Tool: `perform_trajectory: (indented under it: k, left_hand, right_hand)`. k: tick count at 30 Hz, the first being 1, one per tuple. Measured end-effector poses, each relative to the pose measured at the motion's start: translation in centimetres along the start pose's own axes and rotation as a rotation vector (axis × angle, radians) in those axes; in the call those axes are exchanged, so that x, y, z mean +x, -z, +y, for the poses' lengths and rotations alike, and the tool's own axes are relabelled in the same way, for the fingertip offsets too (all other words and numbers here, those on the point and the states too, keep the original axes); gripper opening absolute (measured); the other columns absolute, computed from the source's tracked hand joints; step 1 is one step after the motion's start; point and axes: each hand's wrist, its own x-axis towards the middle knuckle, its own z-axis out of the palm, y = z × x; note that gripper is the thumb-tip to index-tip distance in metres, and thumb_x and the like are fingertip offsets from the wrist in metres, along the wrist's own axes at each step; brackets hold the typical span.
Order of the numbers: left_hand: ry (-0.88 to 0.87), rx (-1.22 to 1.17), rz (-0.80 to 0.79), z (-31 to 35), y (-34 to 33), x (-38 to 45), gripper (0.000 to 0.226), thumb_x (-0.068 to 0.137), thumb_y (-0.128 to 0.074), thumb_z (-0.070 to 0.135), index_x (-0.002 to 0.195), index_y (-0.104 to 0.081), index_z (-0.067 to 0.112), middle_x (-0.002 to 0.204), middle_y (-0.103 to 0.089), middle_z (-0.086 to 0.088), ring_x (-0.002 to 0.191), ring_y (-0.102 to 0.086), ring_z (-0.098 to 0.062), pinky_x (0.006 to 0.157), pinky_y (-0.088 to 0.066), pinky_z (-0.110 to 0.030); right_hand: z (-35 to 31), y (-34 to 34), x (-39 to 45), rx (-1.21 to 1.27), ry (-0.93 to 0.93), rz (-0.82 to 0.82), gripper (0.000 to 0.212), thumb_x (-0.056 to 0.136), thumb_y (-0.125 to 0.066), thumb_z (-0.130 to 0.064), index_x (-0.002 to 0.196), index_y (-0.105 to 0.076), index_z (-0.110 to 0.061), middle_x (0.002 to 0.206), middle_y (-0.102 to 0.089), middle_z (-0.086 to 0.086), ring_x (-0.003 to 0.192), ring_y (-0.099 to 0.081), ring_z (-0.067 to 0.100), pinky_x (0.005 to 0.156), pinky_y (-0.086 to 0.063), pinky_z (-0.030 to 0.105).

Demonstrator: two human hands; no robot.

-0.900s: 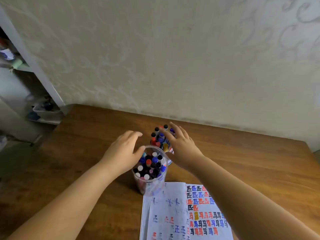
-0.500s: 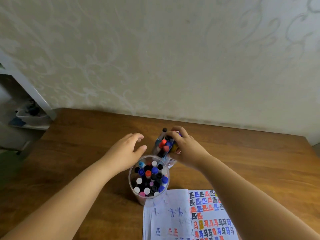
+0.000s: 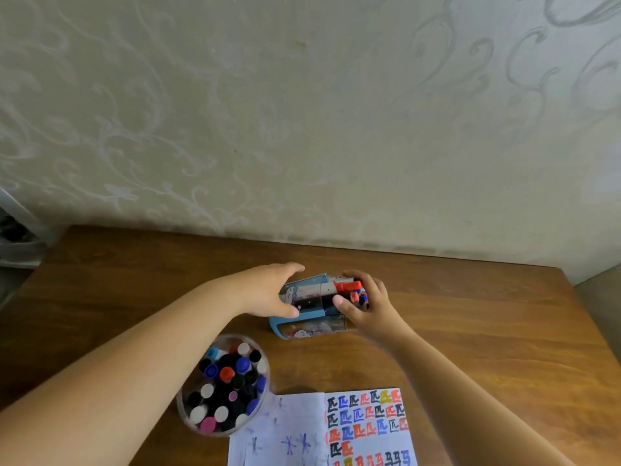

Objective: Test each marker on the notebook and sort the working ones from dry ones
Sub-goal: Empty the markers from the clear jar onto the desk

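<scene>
**Blue holder tipped on its side between two hands**

Head view: Wooden table (image 3: pixel 487 331) runs up to a pale patterned wall (image 3: pixel 302 112). A blue marker holder (image 3: pixel 307 314) lies on its side (its printed wall faces the camera), with markers (image 3: pixel 349 287) spilling toward its open end on the right. The left hand (image 3: pixel 268 294) rests on the holder's closed end, fingers nearly straight and thumb against the side. The right hand (image 3: pixel 366 304) curls its fingers and thumb round the marker ends at the open mouth. Nearer the camera stands a clear cup (image 3: pixel 223 385) packed with upright markers, caps up. Just beside it, at the bottom edge, the open notebook (image 3: pixel 319 428) lies flat, its right page covered in coloured test marks.
</scene>
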Motion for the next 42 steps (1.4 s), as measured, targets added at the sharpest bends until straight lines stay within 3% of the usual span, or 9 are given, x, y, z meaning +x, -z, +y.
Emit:
perform_trajectory:
  k: [5, 10, 14, 19, 26, 32, 35, 37, 42]
  left_hand:
    - [0.037, 0.083, -0.158, -0.6, -0.1, 3.3, 0.093, 0.074, -0.073, 0.038, 0.144, -0.012, 0.034, 0.143, -0.035, 0.002, 0.123, -0.042, -0.015, 0.1, -0.042, -0.036]
    - [0.002, 0.133, -0.233, -0.7, -0.7, 5.7, 0.101, 0.066, -0.078, 0.042, 0.143, -0.014, 0.033, 0.126, -0.042, 0.003, 0.106, -0.048, -0.013, 0.093, -0.048, -0.034]
    - [-0.014, 0.18, -0.271, -0.9, -1.0, 6.6, 0.112, 0.064, -0.081, 0.036, 0.144, -0.002, 0.034, 0.137, -0.031, 0.001, 0.115, -0.042, -0.015, 0.097, -0.044, -0.033]
    - [-0.052, 0.229, -0.212, -1.2, -1.7, 7.5, 0.108, 0.059, -0.082, 0.043, 0.141, -0.013, 0.028, 0.125, -0.038, 0.002, 0.104, -0.045, -0.012, 0.09, -0.048, -0.031]
    - [-0.105, 0.273, -0.047, -2.8, -2.3, 6.0, 0.106, 0.059, -0.079, 0.048, 0.141, -0.015, 0.027, 0.129, -0.034, 0.004, 0.113, -0.037, -0.009, 0.095, -0.044, -0.03]
    - [-0.097, 0.326, 0.028, -4.7, -2.0, 4.7, 0.108, 0.059, -0.078, 0.051, 0.142, -0.012, 0.031, 0.133, -0.031, 0.006, 0.119, -0.033, -0.012, 0.098, -0.04, -0.03]
    - [-0.076, 0.297, 0.038, -4.8, -2.3, 4.3, 0.109, 0.059, -0.079, 0.05, 0.143, -0.013, 0.032, 0.133, -0.031, 0.007, 0.119, -0.034, -0.011, 0.098, -0.04, -0.03]
    - [-0.082, 0.273, 0.051, -4.6, -2.3, 4.1, 0.107, 0.057, -0.079, 0.05, 0.142, -0.015, 0.032, 0.132, -0.031, 0.008, 0.119, -0.033, -0.011, 0.098, -0.04, -0.031]
    - [-0.107, 0.226, 0.074, -4.4, -2.2, 3.6, 0.099, 0.058, -0.08, 0.048, 0.137, -0.023, 0.034, 0.127, -0.034, 0.009, 0.115, -0.033, -0.009, 0.096, -0.039, -0.03]
  right_hand:
    - [1.0, 0.8, 0.7, 0.195, -0.166, 0.01, 0.02, 0.091, -0.055, -0.035, 0.109, -0.046, -0.039, 0.132, -0.04, 0.007, 0.103, -0.058, 0.023, 0.064, -0.056, 0.025]
    - [2.4, 1.1, 1.0, 0.407, -0.29, -0.043, 0.022, 0.092, -0.053, -0.036, 0.114, -0.048, -0.037, 0.12, -0.057, 0.012, 0.098, -0.066, 0.028, 0.081, -0.057, 0.043]
    - [2.6, 1.1, 1.0, 0.544, -0.36, -0.047, 0.025, 0.094, -0.051, -0.035, 0.118, -0.046, -0.035, 0.116, -0.06, 0.01, 0.097, -0.066, 0.027, 0.079, -0.057, 0.039]
    - [2.7, 0.3, 1.8, 0.481, -0.419, 0.052, 0.029, 0.089, -0.053, -0.049, 0.114, -0.05, -0.034, 0.111, -0.061, 0.008, 0.096, -0.066, 0.025, 0.083, -0.056, 0.044]
    - [3.0, 1.3, 1.9, 0.494, -0.382, 0.168, 0.019, 0.088, -0.063, -0.026, 0.104, -0.06, -0.015, 0.109, -0.064, 0.015, 0.095, -0.067, 0.033, 0.082, -0.056, 0.047]
    - [3.0, 3.0, 1.6, 0.025, -0.294, 0.093, 0.015, 0.092, -0.058, -0.026, 0.107, -0.06, -0.028, 0.116, -0.06, 0.002, 0.097, -0.06, 0.015, 0.072, -0.053, 0.024]
    - [3.0, 2.9, 1.8, -0.45, -0.194, 0.054, 0.046, 0.09, -0.057, -0.038, 0.134, -0.044, -0.033, 0.139, -0.045, -0.002, 0.126, -0.043, 0.021, 0.1, -0.044, 0.042]
    - [2.7, 2.3, 1.7, -0.75, -0.085, -0.02, 0.08, 0.082, -0.063, -0.049, 0.148, -0.019, -0.032, 0.155, -0.02, -0.007, 0.143, -0.015, 0.023, 0.115, -0.017, 0.052]
    - [2.7, -1.0, 2.5, -1.066, 0.03, -0.171, 0.122, 0.07, -0.073, -0.055, 0.148, 0.016, -0.027, 0.159, 0.005, -0.005, 0.145, 0.009, 0.018, 0.116, 0.008, 0.051]
